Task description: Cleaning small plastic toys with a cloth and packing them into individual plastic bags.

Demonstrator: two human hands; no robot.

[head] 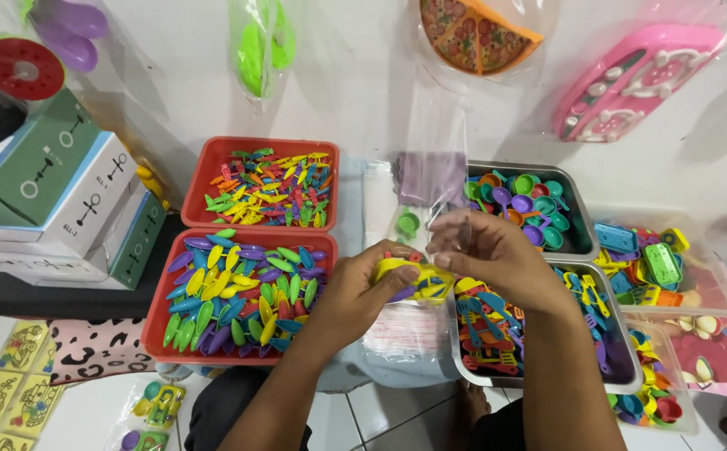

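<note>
Left hand (363, 288) grips a bundle of small yellow toy pieces (417, 280), its long axis running sideways toward the right hand (488, 255), whose fingertips pinch a clear plastic bag (434, 154) open just above it. Red trays of coloured plastic bits (242, 301) lie left, metal trays (585, 242) right.

Two trays (260, 225) of small toys sit one behind the other at the left. Stacked boxes (63, 200) stand left of them. Metal pans (585, 242) lie right, with a clear bin (714, 288) further right. Bagged toys (480, 33) hang on the wall behind.
</note>
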